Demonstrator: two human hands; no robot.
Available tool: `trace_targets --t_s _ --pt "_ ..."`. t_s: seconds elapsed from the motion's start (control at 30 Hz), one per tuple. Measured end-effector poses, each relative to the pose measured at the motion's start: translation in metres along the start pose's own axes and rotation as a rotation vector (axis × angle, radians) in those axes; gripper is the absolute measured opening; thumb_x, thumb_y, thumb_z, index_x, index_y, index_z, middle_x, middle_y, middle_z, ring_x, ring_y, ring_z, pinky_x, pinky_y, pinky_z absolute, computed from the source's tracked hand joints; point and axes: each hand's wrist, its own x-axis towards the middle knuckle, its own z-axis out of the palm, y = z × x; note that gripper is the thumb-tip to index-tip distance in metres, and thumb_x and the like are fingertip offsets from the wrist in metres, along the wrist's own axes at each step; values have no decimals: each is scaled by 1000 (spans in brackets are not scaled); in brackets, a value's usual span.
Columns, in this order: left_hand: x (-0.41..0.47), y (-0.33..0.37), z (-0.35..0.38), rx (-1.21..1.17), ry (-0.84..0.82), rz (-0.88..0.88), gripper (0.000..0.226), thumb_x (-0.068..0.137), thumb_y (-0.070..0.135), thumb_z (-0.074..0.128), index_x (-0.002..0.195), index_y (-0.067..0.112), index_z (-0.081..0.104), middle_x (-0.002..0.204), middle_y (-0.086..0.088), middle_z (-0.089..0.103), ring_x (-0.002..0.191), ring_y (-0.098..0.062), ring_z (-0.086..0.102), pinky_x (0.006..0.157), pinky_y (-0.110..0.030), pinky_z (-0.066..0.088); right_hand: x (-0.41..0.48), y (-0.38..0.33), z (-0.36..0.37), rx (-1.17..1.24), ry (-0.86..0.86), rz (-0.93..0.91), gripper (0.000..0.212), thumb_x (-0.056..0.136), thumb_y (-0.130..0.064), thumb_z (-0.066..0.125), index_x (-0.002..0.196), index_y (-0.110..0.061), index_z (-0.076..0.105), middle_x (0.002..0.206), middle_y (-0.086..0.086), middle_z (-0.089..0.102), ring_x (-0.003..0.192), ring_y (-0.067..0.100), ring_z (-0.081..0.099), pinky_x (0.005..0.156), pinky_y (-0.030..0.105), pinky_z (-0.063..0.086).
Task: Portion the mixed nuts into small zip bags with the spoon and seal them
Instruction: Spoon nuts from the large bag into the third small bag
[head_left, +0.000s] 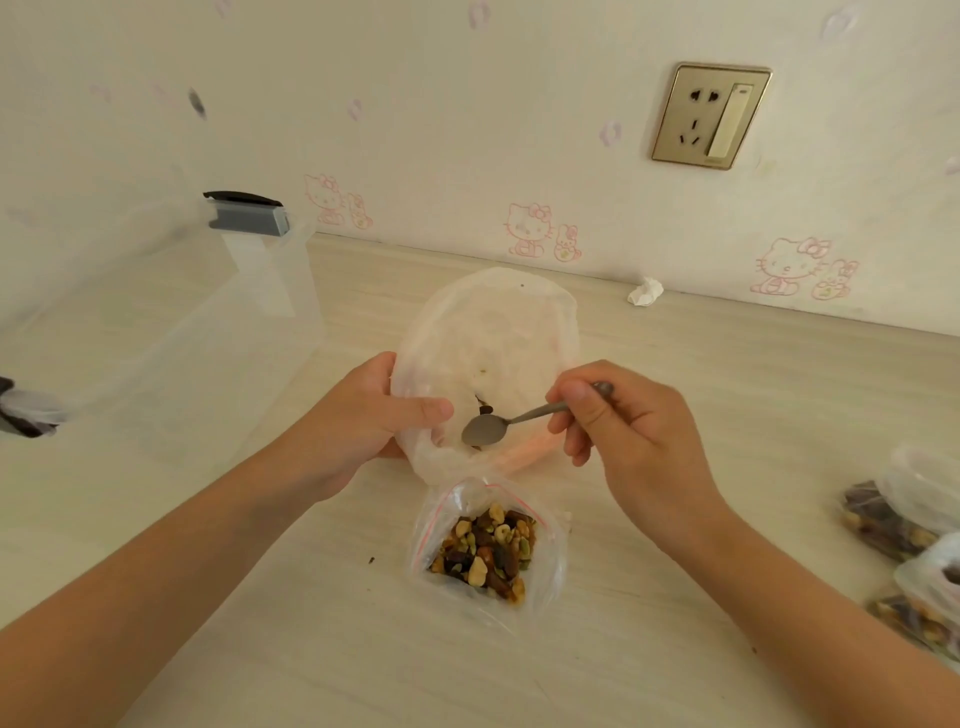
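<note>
On the pale wooden surface (675, 364), the right hand (631, 421) grips the spoon (506, 420), its bowl pointing left inside the big bag (488, 332), which the left hand (363, 415) pinches; an open zip bag (485, 545) of nuts lies just below.

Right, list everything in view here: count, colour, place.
Large translucent plastic bag: one, whitish, table centre, nearly empty.
Small metal spoon: one, silver, bowl at the large bag's mouth.
Small clear zip bag of mixed nuts: one, red-lined top, open, nearer than the large bag.
Filled small bags: at least two, clear, right edge, cut off.
Clear plastic storage box: one, grey latch, left.
Crumpled tissue: one, white, by the wall.
Wall socket with switch: one, gold, upper right.
Left hand: one, grips the large bag's rim.
Right hand: one, holds the spoon's handle.
</note>
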Motion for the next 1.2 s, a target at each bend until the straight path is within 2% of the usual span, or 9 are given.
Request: trace_targets --t_s 0.1,0.23,0.33,0.47,0.63,0.77,1.0,1.13,1.2 --pt "-1 1 5 27 50 22 33 88 -2 69 115 17 64 76 -3 75 73 -13 73 60 -27 59 -2 5 3 -126 -11 -24 20 105 -23 56 96 -24 73 78 -5 71 63 18 66 58 31 56" --pt "-1 4 5 -57 91 97 29 77 7 69 104 19 68 76 2 72 67 -8 70 57 -24 56 1 6 1 -164 34 -7 21 103 -29 53 95 -26 72 78 -7 71 66 18 68 61 29 57" --pt "4 0 6 -22 142 102 24 91 2 65 105 22 69 74 8 70 67 -7 68 56 -22 54 1 6 1 -173 40 2 21 103 -27 53 95 -26 72 78 -9 71 66 17 68 61 28 57" --pt "5 -1 7 58 51 82 33 85 22 84 112 30 69 94 15 79 78 -7 77 60 -20 57 0 4 1 -140 58 -17 21 103 -27 54 95 -24 72 77 -7 70 67 17 69 61 27 57" --pt "3 -1 10 390 139 195 24 85 15 76 75 35 71 67 12 69 58 -3 65 56 -17 50 1 2 -1 -110 122 -15 22 104 -24 54 92 -24 72 75 -4 70 65 19 69 58 29 57" --pt "-2 3 11 393 80 258 26 79 21 68 91 43 70 89 19 77 79 1 73 59 -12 52 1 2 -1 -81 166 -25 21 105 -20 54 94 -23 72 76 -2 70 64 18 68 57 27 56" --pt "-4 5 13 444 123 322 24 77 27 61 97 15 66 91 -6 72 88 -29 69 83 -57 59 1 6 0 -100 165 -76 19 106 -19 56 101 -25 73 82 -5 71 68 18 69 63 28 58" --pt "-5 2 13 507 123 336 6 82 20 56 88 20 56 83 1 64 73 -14 58 66 -29 46 3 8 -1 -103 183 -91 23 106 -13 57 103 -29 74 85 -7 72 69 16 68 63 20 55" --pt "-5 0 13 516 118 324 7 87 16 55 92 21 56 84 1 63 70 -12 56 62 -29 44 3 9 -1 -98 176 -88 23 105 -12 57 104 -27 74 86 -7 73 68 15 68 63 18 54"
